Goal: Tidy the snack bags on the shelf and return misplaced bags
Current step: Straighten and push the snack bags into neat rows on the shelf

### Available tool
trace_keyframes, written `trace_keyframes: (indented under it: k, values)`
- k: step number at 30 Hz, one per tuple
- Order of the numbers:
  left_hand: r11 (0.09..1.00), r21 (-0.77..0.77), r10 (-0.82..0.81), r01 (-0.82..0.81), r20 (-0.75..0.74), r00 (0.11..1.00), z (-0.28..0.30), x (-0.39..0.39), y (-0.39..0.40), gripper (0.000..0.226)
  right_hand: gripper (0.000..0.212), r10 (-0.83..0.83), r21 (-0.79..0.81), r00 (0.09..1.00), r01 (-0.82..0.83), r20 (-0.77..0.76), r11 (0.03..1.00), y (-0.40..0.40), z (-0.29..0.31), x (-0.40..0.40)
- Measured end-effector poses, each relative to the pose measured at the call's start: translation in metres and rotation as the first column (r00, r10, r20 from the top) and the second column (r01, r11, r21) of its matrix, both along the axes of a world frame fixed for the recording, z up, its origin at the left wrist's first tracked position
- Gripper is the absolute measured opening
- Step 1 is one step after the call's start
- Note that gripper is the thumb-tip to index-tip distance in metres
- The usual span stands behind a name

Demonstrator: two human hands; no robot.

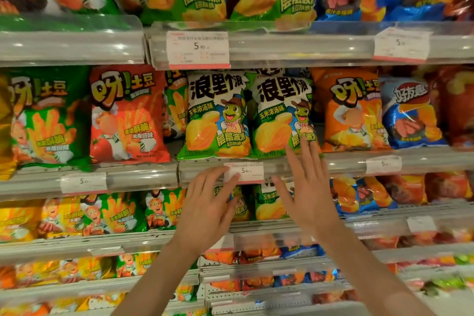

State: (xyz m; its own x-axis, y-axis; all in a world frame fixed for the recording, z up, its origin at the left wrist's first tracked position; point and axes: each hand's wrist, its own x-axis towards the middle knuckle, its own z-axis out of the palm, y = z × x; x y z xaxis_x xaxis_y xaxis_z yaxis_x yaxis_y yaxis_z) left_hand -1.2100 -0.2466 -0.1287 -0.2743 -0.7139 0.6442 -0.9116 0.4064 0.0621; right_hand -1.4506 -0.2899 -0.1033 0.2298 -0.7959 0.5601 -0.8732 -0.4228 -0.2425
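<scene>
Two green-and-white corn-soup chip bags stand upright side by side on the middle shelf, the left bag (pixel 216 115) and the right bag (pixel 283 115). My right hand (pixel 306 185) is spread with straight fingers, and its fingertips touch the lower right corner of the right bag. My left hand (pixel 207 200) reaches up with fingers extended, its tips at the shelf's price tag (pixel 243 170) just below the left bag. Neither hand holds a bag.
A red fries bag (pixel 127 115) and a green one (pixel 48 118) stand to the left, an orange bag (pixel 350 110) and a blue bag (pixel 410 115) to the right. Clear plastic shelf rails (pixel 307 46) front each row. More bags fill the shelves above and below.
</scene>
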Motion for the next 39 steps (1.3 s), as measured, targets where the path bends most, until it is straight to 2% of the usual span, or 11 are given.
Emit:
trace_keyframes:
  k: [7, 12, 17, 24, 28, 30, 32, 36, 39]
  values:
    - [0.998, 0.028, -0.045, 0.051, -0.195, 0.980, -0.017, -0.010, 0.017, 0.047, 0.074, -0.001, 0.179, 0.998, -0.012, 0.070, 0.984, 0.046, -0.045, -0.001]
    - [0.973, 0.209, -0.005, 0.098, -0.404, 0.915, -0.040, -0.015, 0.041, 0.053, 0.079, -0.024, 0.442, 0.988, -0.047, 0.153, 0.896, 0.084, -0.065, -0.009]
    - [0.928, 0.358, 0.108, 0.106, -0.529, 0.842, -0.065, -0.031, 0.069, 0.049, 0.078, -0.071, 0.572, 0.971, -0.074, 0.227, 0.817, 0.112, -0.081, -0.017]
    - [0.858, 0.499, 0.191, 0.121, -0.530, 0.826, -0.074, -0.066, 0.081, 0.048, 0.054, -0.123, 0.607, 0.950, -0.081, 0.287, 0.791, 0.116, -0.090, -0.056]
    - [0.856, 0.508, 0.209, 0.095, -0.509, 0.835, -0.069, -0.104, 0.074, 0.045, 0.060, -0.150, 0.616, 0.932, -0.093, 0.330, 0.782, 0.108, -0.086, -0.096]
    - [0.874, 0.476, 0.190, 0.095, -0.515, 0.836, -0.065, -0.132, 0.068, 0.038, 0.065, -0.134, 0.598, 0.920, -0.123, 0.367, 0.792, 0.100, -0.087, -0.125]
    - [0.883, 0.463, 0.196, 0.081, -0.518, 0.832, -0.061, -0.169, 0.058, 0.041, 0.065, -0.105, 0.569, 0.919, -0.143, 0.381, 0.810, 0.089, -0.085, -0.159]
    - [0.882, 0.468, 0.218, 0.054, -0.507, 0.834, -0.051, -0.245, 0.036, 0.055, 0.040, -0.053, 0.535, 0.932, -0.160, 0.360, 0.830, 0.066, -0.075, -0.236]
    - [0.877, 0.479, 0.224, 0.046, -0.492, 0.841, -0.044, -0.287, 0.024, 0.056, 0.034, -0.037, 0.501, 0.942, -0.143, 0.332, 0.854, 0.049, -0.069, -0.287]
